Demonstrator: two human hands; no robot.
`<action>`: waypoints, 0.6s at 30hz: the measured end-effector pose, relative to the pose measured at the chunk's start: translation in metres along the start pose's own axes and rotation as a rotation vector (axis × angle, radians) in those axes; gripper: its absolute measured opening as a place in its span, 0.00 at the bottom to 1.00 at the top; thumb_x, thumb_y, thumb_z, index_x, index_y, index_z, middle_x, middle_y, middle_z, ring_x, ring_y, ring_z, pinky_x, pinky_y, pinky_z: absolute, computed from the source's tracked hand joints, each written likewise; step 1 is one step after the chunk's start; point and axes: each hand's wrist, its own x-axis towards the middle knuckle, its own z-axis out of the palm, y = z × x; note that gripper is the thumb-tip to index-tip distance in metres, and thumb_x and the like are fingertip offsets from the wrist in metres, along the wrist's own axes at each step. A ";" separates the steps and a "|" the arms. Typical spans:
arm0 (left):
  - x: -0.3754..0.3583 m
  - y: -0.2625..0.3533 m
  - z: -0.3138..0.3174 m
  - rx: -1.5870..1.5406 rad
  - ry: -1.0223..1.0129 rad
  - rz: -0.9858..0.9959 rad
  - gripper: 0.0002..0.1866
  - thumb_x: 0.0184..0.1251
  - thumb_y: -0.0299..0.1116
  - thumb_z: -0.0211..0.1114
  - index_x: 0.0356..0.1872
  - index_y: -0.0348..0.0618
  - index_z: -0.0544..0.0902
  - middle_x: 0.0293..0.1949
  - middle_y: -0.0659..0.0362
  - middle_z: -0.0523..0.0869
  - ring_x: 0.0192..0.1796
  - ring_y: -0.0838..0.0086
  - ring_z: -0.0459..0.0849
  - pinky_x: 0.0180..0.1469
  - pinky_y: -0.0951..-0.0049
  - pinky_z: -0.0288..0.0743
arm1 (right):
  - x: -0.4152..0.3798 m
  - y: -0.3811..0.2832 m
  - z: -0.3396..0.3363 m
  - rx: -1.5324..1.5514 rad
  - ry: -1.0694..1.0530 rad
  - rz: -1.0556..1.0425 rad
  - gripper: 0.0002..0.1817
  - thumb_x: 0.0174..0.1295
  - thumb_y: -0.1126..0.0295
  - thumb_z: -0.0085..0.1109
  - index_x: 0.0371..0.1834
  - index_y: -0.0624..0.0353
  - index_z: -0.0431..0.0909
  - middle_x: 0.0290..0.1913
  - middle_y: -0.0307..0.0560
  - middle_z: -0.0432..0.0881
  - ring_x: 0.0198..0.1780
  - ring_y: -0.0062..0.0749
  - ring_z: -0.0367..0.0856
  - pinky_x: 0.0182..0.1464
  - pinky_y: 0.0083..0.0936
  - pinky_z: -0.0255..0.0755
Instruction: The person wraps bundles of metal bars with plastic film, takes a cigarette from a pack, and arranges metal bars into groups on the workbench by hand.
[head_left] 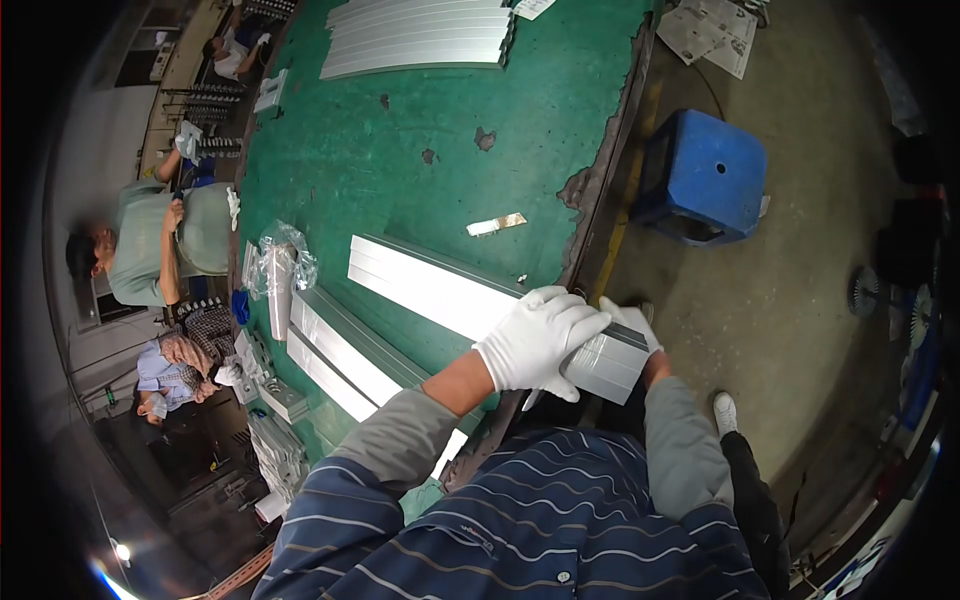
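White-gloved left hand [540, 340] clamps one bundle of long silver metal bars [430, 292] overhanging one green-topped table [350, 170]; white-gloved right hand [641, 323] is at the bundle's right side, closure cannot be told. Bar count unclear. Beyond grip: one small white-and-tan strip [497, 225]. Beyond, rightward: one blue plastic stool [715, 165].

- I see, through the head camera, a green tabletop [400, 170] with dark chipped spots and a ragged edge.
- Far end: silvery metal profiles [420, 40] side by side, near a paper slip [533, 7].
- Middle: a small brush-like item [497, 225].
- Left: a plastic-wrapped roll [281, 295].
- Nearer: more long profiles [345, 352]; beside them, a profile bundle [430, 290] overhanging the edge.
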 end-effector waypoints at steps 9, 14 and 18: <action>-0.007 -0.004 0.006 0.012 0.025 -0.001 0.46 0.41 0.60 0.76 0.62 0.45 0.77 0.55 0.60 0.85 0.59 0.64 0.81 0.69 0.59 0.64 | -0.083 0.132 0.080 -0.145 0.014 -0.017 0.27 0.74 0.60 0.55 0.68 0.69 0.73 0.62 0.57 0.82 0.55 0.41 0.86 0.57 0.31 0.77; -0.016 -0.020 0.026 -0.175 0.173 -0.040 0.39 0.49 0.57 0.73 0.61 0.44 0.78 0.52 0.60 0.87 0.56 0.63 0.83 0.67 0.59 0.66 | -0.188 0.026 0.120 0.037 0.051 -0.302 0.20 0.74 0.64 0.55 0.56 0.73 0.81 0.46 0.56 0.89 0.47 0.35 0.87 0.47 0.25 0.78; -0.017 -0.024 0.031 -0.386 0.247 -0.107 0.33 0.56 0.54 0.70 0.60 0.43 0.79 0.50 0.60 0.88 0.54 0.62 0.84 0.66 0.60 0.68 | -0.196 -0.029 0.111 0.289 -0.002 -0.436 0.21 0.76 0.67 0.52 0.61 0.75 0.74 0.49 0.58 0.86 0.45 0.39 0.90 0.37 0.20 0.79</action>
